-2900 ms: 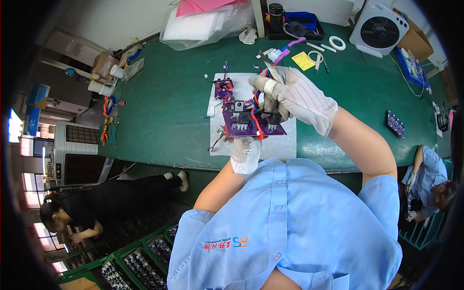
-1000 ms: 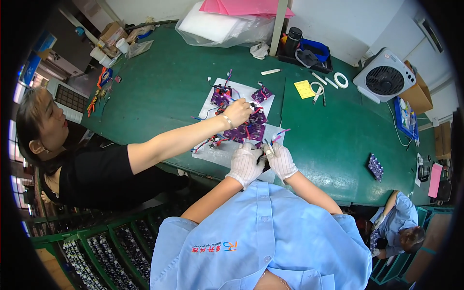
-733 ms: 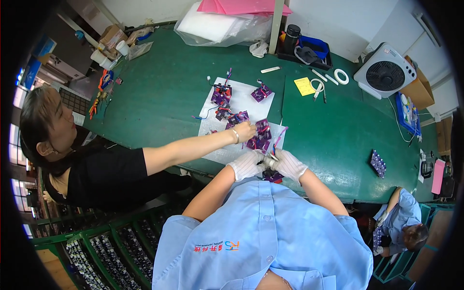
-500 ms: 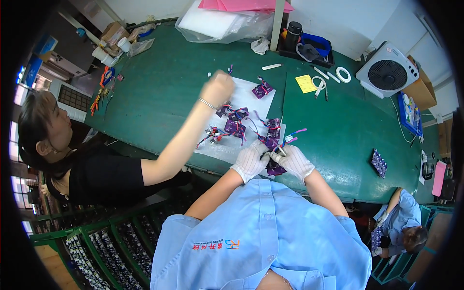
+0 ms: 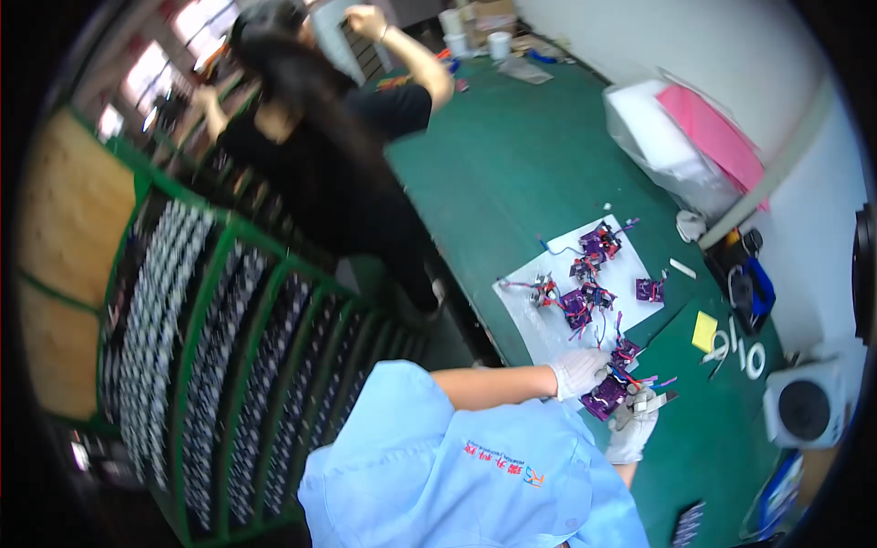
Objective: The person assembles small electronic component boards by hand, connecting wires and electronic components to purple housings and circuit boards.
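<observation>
My left hand (image 5: 580,373), in a white glove, is closed at the upper left edge of a purple circuit board (image 5: 603,398), fingers on the board and its wires. My right hand (image 5: 632,427), also gloved, is closed around a flat pale tool (image 5: 652,402) with a pointed grey tip, just right of the board. Red, blue and pink wires run between the two hands. A second purple board (image 5: 626,353) lies right above them. Several more wired boards (image 5: 576,309) rest on a white sheet (image 5: 539,333) farther off.
A green table (image 5: 512,164) stretches away. Racks (image 5: 219,365) packed with boards stand at the left, and a person in black (image 5: 320,155) is beyond them. Along the right lie a yellow note (image 5: 703,331), white rings (image 5: 755,361), a fan (image 5: 804,409) and another board (image 5: 689,524).
The view has swung to the left, bringing the racks in. The person in black has drawn the reaching arm back from the boards and turned away. My hands stay at the board.
</observation>
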Action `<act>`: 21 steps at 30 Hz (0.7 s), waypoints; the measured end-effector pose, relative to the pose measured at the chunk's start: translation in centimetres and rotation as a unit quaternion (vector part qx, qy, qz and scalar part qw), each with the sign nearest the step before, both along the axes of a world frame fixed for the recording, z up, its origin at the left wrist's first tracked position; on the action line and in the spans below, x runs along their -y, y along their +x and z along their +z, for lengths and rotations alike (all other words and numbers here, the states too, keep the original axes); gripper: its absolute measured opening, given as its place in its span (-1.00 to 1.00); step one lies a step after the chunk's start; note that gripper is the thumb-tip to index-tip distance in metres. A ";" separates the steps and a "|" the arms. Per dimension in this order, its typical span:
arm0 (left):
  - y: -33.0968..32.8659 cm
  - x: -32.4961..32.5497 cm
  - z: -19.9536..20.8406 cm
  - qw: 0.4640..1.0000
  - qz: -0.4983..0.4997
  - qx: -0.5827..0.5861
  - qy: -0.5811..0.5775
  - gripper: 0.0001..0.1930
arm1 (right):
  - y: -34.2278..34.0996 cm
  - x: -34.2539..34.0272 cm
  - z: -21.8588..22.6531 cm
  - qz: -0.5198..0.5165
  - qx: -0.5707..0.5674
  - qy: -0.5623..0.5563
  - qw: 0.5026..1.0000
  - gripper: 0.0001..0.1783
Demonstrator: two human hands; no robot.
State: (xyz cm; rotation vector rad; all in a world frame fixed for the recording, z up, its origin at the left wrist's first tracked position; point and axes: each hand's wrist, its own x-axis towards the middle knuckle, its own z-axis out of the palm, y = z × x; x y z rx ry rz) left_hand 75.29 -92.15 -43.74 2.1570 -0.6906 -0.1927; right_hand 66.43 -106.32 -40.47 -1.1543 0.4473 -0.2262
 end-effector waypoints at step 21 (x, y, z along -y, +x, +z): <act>-5.4 -4.6 1.9 0.973 -0.108 0.201 -0.017 -0.79 | 7.8 0.2 3.6 0.001 -0.090 -0.138 0.986 -0.81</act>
